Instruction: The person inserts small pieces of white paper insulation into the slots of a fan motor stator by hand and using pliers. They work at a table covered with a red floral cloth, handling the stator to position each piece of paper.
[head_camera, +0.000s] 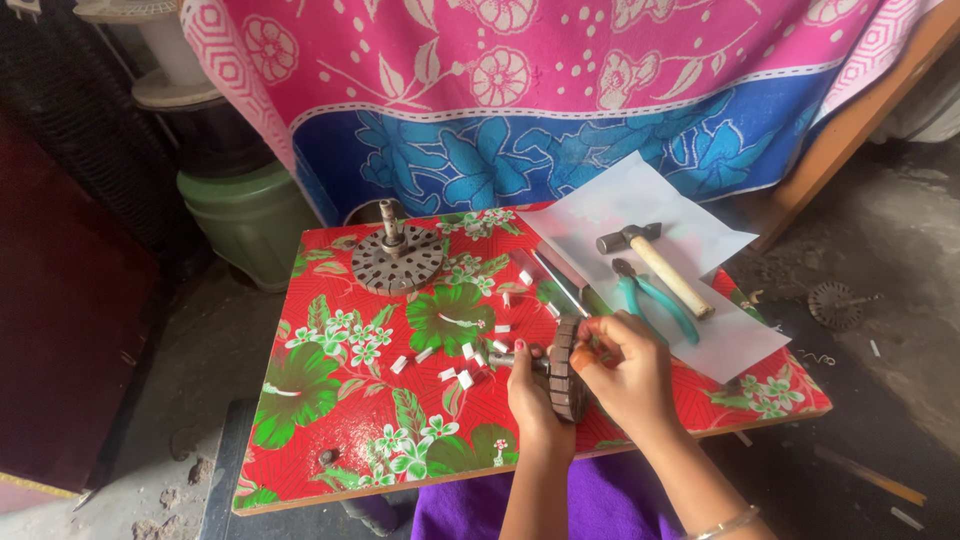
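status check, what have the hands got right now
Left hand and right hand both grip slotted metal rotor, held on edge above red floral table. White paper bits beside it. Nothing blocking.

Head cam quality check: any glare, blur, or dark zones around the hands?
Head view: soft, even daylight; mild sheen on the floral tabletop, no harsh glare. Left hand and right hand on the slotted motor core are slightly soft. The left background goes dark; white paper is bright but not clipped.
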